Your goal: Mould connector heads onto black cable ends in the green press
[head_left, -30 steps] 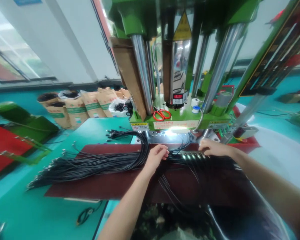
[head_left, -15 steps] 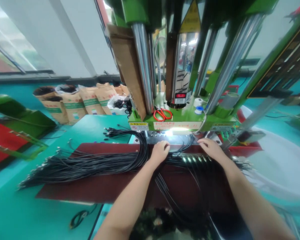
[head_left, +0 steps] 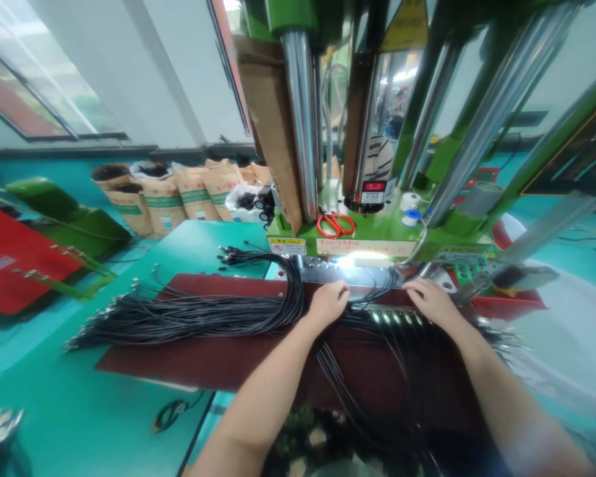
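Note:
At the front of the green press, my left hand (head_left: 329,301) is curled closed beside the bend of a thick bundle of black cables (head_left: 193,317); whatever its fingers grip is hidden. Thumb and fingers together, my right hand (head_left: 431,301) is at the right end of the lit metal plate (head_left: 322,273), and I cannot make out what it pinches. Thin dark cables (head_left: 385,286) loop between the hands. Just below them lies a row of shiny metal pieces (head_left: 397,317). More black cables (head_left: 335,371) hang toward my lap.
The press (head_left: 298,232) rises ahead, with red-handled scissors (head_left: 336,225) and a blue-and-white spool (head_left: 412,216) on its base. A dark red board (head_left: 179,368) lies over the green table (head_left: 104,411). Paper sacks (head_left: 163,199) stand at the back left, a white tub (head_left: 576,331) at right.
The camera has turned a little to the left, so the whole scene sits further right. Both hands keep nearly the same places at the press plate.

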`<action>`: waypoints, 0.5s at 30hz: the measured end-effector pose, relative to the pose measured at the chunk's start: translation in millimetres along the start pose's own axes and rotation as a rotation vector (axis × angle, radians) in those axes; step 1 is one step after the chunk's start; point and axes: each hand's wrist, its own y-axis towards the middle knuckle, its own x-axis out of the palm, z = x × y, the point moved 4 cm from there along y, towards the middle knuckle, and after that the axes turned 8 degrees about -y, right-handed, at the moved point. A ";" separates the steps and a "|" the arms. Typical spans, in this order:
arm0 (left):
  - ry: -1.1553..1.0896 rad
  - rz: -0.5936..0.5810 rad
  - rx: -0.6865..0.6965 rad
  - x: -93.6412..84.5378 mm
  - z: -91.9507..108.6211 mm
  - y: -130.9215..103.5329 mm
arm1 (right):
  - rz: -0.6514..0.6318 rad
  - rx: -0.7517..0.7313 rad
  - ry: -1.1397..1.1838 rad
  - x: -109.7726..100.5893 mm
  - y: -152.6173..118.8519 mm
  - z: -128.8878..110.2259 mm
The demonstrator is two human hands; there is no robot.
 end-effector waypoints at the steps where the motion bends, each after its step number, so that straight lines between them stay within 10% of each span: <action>1: 0.002 0.000 0.004 -0.2 0.0 -0.1 | 0.000 -0.001 0.000 0.6 0.1 0.5; 15: 0.019 -0.017 0.017 -0.9 0.7 -0.3 | 0.002 0.101 0.107 4.7 3.2 8.4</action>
